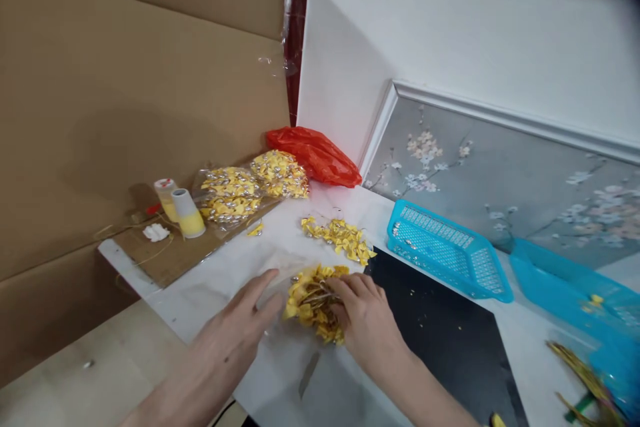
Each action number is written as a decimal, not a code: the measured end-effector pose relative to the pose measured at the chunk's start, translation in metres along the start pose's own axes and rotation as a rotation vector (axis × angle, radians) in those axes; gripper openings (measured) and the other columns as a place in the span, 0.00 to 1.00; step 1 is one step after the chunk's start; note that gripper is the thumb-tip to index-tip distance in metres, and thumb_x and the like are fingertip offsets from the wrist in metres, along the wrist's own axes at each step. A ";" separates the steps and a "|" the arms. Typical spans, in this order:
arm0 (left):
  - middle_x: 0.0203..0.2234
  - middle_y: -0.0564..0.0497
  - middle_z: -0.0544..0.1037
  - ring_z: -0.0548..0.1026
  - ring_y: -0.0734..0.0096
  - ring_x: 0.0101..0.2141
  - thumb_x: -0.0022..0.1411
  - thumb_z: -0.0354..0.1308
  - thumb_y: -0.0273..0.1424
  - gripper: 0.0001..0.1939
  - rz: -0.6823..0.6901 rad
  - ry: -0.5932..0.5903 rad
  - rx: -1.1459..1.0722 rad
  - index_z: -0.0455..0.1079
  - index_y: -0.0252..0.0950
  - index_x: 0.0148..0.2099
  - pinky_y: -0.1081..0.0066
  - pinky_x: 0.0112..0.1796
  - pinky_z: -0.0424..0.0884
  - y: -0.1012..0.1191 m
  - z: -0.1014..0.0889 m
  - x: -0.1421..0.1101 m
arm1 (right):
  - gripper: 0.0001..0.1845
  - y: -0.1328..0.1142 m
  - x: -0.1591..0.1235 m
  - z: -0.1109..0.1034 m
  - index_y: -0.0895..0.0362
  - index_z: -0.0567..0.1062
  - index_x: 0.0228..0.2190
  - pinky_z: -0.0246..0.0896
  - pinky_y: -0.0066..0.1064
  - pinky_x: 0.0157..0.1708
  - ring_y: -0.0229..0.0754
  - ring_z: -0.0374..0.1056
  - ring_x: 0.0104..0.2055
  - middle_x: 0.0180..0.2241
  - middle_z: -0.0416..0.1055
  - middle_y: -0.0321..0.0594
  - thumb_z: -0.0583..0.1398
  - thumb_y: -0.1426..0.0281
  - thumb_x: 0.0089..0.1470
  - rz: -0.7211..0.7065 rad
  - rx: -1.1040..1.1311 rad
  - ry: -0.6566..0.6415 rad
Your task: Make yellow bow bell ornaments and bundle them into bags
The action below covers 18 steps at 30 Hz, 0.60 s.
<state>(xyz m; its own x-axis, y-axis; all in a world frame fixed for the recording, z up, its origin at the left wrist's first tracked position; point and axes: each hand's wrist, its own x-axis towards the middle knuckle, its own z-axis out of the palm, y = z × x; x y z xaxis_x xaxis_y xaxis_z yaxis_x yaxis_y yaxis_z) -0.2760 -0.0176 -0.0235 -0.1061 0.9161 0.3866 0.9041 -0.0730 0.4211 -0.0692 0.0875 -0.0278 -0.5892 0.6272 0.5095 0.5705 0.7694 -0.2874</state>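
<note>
My right hand is closed on a bunch of yellow artificial flowers with thin wire-like stems, low over the white table. To its left, my left hand is open, thumb and index finger apart, beside a clear plastic bag. Whether those fingers touch the bag I cannot tell. Just beyond the hands lies a loose heap of yellow flower pieces with silvery beads. A black mat lies on the table to the right.
Bags of yellow pieces and a red plastic bag lie at the back. Two thread cones stand on a cardboard sheet. A blue basket, a second blue basket and golden stems are right.
</note>
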 end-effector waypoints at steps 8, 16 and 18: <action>0.45 0.36 0.79 0.79 0.45 0.42 0.63 0.47 0.25 0.15 -0.019 -0.087 0.248 0.76 0.35 0.42 0.53 0.37 0.77 0.018 0.007 0.016 | 0.16 0.020 -0.012 -0.032 0.53 0.75 0.33 0.65 0.36 0.29 0.49 0.69 0.33 0.30 0.72 0.42 0.55 0.83 0.48 0.030 0.014 -0.064; 0.50 0.42 0.79 0.78 0.54 0.47 0.57 0.48 0.17 0.23 -0.017 -0.087 0.201 0.74 0.39 0.50 0.61 0.42 0.76 0.027 0.031 0.024 | 0.13 -0.008 -0.010 -0.037 0.55 0.71 0.40 0.70 0.28 0.30 0.41 0.73 0.33 0.35 0.74 0.41 0.52 0.79 0.55 0.260 0.589 0.034; 0.50 0.45 0.79 0.78 0.57 0.48 0.56 0.49 0.18 0.25 0.006 -0.081 0.178 0.74 0.41 0.52 0.65 0.43 0.76 0.023 0.031 0.024 | 0.14 -0.013 -0.007 -0.015 0.56 0.72 0.38 0.69 0.29 0.33 0.42 0.72 0.34 0.33 0.73 0.41 0.52 0.81 0.53 0.240 0.553 0.007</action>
<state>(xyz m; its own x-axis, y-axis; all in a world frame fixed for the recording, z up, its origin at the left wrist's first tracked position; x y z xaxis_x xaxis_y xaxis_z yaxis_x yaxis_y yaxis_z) -0.2452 0.0148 -0.0305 -0.0732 0.9451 0.3186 0.9644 -0.0144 0.2641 -0.0640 0.0710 -0.0160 -0.4760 0.7917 0.3829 0.3034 0.5565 -0.7735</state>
